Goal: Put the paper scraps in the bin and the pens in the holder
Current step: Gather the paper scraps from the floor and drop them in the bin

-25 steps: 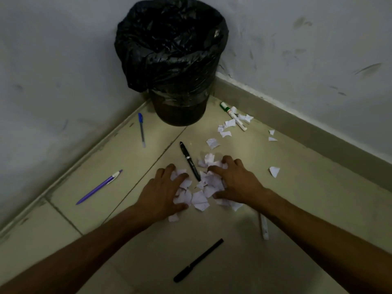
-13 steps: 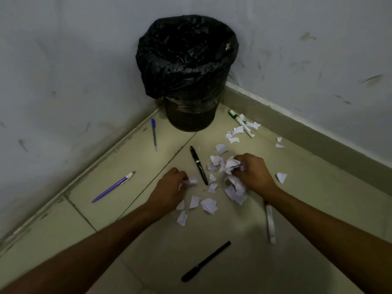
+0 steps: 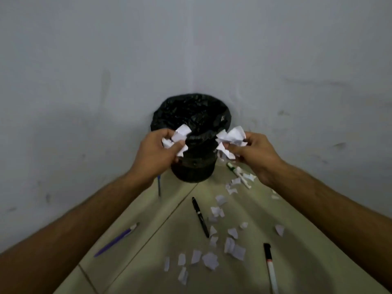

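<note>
Both hands up, arms stretched fwd to the bin point(image 3: 192, 115) in the far corner of the floor point(image 3: 148, 219): left hand point(image 3: 158, 152) has fingers curled round a wad of paper scraps point(image 3: 180, 135) at the bin's left rim, and right hand point(image 3: 257, 154) pinches a second wad point(image 3: 232, 136) at its right rim. Below, black pen point(image 3: 200, 217) lies w/ long axis near-to-far, far end toward the bin. Purple pen point(image 3: 115, 239) lies diagonal nr the floor's left edge, white end toward the bin, w/ loose scraps point(image 3: 211, 259) right of both.

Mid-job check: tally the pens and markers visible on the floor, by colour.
Blue pen: 1
Purple pen: 1
Black pen: 1
Green-capped marker: 1
Black-capped marker: 1
Total: 5
</note>
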### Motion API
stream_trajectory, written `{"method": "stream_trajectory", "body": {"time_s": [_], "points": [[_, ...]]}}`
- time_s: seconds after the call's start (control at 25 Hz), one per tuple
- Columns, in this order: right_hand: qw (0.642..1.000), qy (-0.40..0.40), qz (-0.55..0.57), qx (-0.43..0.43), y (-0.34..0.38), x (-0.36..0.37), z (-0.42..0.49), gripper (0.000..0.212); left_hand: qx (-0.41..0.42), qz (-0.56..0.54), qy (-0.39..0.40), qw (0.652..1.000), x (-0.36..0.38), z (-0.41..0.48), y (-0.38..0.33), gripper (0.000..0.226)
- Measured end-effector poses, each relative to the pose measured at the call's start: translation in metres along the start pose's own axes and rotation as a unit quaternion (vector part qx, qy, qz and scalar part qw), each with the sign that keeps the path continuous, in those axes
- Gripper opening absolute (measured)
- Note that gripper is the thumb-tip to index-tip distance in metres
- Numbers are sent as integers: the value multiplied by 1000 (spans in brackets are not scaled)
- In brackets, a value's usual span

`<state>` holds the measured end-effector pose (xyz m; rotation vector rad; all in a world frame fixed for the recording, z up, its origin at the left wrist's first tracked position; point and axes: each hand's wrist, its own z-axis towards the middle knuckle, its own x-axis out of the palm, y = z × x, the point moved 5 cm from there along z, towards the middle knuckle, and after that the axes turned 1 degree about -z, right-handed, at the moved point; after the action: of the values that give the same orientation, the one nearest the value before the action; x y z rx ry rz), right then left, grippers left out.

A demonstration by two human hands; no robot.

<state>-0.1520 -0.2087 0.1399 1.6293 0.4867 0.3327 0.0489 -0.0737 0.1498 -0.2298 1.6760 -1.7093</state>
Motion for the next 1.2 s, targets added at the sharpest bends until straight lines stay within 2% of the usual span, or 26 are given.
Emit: {"method": "stream_trajectory", "body": {"time_s": [0.12,0.2,0.36,0.48,0.6,0.72,0.8,0.88,1.0,1.04,1.08,1.12,1.16,1.2], "points": [[998,-3,11,-56,60,20,40,24,-3,56,-32,998,-7,69,-23,6],[998,-14,-13,-58,75,33,73,26,-28,102,-33,994,1,107,-23,6],[985,-45,-156,-63,72,55,124,32,-28,238,78,968,29,138,-21,23],[962,-41,-260,-67,66,66,145,24,-1,290,57,955,28,146,-24,35],[938,19,-344,-31,60,77,153,32,-1,286,49,957,20,152,-20,45],[931,131,-341,17,56,90,148,42,-23,243,26,969,11,153,-16,50],[927,163,-338,20,60,89,137,48,-11,226,9,974,8,148,-19,48],[926,143,-347,-31,70,81,124,46,34,223,-21,974,3,137,-32,43],[952,30,-272,-135,75,52,87,26,131,195,-93,968,-9,95,-40,33],[954,-8,-255,-159,62,36,68,19,154,176,-93,968,-7,70,-30,30],[949,-23,-267,-169,43,22,48,15,165,165,-69,970,-3,43,-14,28],[938,-6,-312,-152,11,9,28,12,151,178,-14,972,7,12,10,30],[921,45,-372,-103,-31,-3,9,15,108,220,70,967,17,-22,41,38],[893,107,-435,-32,-76,-15,-14,27,39,283,170,943,30,-60,78,52]]}}
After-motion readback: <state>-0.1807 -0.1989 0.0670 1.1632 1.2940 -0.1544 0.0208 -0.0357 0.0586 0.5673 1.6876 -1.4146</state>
